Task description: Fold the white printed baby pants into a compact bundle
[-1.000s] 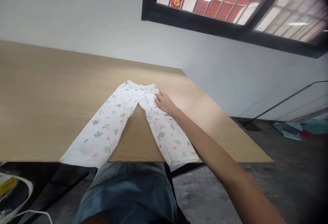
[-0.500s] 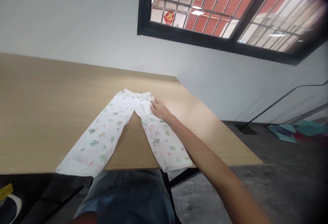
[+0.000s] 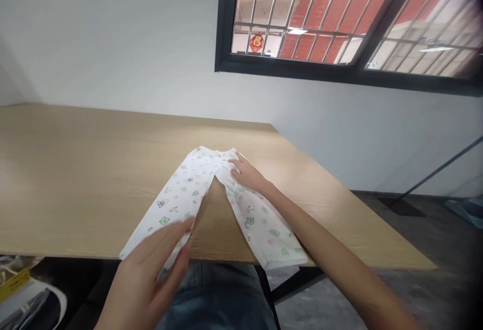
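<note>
The right grip, unclenched, is laid on the pants at two o'clock; the left grip, loosely parted, is held over the eight-o'clock leg; the pants are spread on the table

On the light wood-grain table before me lay white cartoon-print trousers, legs spread toward its near edge.

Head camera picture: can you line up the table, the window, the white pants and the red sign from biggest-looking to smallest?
Largest to smallest, as they look here:
1. Table
2. Window, partly cut off by the picture's edge
3. White pants
4. Red sign
</note>
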The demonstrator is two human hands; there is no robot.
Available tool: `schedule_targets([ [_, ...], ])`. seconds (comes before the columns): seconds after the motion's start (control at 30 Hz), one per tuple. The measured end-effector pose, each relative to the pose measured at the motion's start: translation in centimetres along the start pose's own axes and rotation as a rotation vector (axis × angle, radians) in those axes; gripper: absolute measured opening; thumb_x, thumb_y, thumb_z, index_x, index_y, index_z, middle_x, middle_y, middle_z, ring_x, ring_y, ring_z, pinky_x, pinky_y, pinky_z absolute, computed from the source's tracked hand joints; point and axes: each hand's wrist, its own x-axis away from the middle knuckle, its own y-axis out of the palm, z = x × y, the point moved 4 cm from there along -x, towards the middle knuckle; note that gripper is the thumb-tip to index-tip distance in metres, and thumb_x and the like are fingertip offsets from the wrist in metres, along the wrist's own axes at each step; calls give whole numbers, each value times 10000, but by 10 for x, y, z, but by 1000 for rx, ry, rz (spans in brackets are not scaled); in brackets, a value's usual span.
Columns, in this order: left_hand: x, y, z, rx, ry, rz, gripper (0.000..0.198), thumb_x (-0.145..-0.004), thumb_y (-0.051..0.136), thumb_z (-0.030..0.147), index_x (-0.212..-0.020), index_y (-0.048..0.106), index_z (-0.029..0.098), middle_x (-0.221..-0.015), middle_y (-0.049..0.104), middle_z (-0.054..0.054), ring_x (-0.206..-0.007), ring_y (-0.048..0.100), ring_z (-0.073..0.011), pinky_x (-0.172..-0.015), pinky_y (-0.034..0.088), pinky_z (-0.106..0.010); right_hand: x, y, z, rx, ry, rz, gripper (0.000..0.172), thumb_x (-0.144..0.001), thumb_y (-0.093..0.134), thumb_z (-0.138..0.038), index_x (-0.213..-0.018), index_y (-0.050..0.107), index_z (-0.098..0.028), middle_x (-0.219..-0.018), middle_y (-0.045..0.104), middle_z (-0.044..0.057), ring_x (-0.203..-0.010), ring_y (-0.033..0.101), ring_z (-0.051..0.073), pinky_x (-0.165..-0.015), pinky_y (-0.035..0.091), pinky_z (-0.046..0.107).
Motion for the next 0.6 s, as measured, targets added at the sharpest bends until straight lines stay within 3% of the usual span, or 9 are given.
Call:
schedule_targets([
  [0.07,-17,17,-8,-98,61,-88,371,-912,392,371,-1244,499,244,-1232,560,-25,-1136,516,-227,-929,456,-368,7,5,-43,-102,-198,-43,365,-901,353,-173,-1222,525,-160,-1381,375,92,-1263,337,217,-1017,315,392],
  [0.17,-22,39,-17,-246,107,-175,412,-918,343,349,-1239,505,150,-1257,539,-94,-1190,466,-274,-953,425,-453,22,28,-114,-216,-610,-288,360,-944,302,-187,-1242,503,-161,-1294,492,53,-1215,405,154,-1018,331,323],
  [0.27,-13,47,-16,-302,106,-184,407,-922,340,358,-1198,541,136,-1231,556,-115,-1185,467,-282,-977,391,-478,20,54,-149,-109,-758,-457,360,-974,316,-269,-1298,445,-177,-1345,440,27,-1254,355,172,-1035,313,351],
  [0.4,-5,43,-9,-368,73,-153,424,-934,311,333,-1285,466,152,-1313,485,-90,-1213,447,-251,-985,391,-450,-35,68,-124,23,-528,-396,328,-947,367,-229,-1249,495,-243,-1333,454,31,-1205,423,219,-1021,310,430],
  [0.5,-5,43,-7,-387,66,-168,423,-931,314,307,-1297,453,147,-1335,454,-79,-1223,436,-246,-984,397,-442,-78,66,-87,60,-293,-307,393,-955,271,-201,-1317,422,-211,-1386,373,81,-1268,329,280,-1013,256,547],
  [0.6,-5,44,-9,-374,67,-152,418,-925,324,302,-1293,459,154,-1334,452,-78,-1223,437,-251,-976,405,-450,-95,61,-65,37,-177,-300,435,-966,222,-238,-1372,351,-146,-1421,299,104,-1306,249,289,-1033,220,552],
])
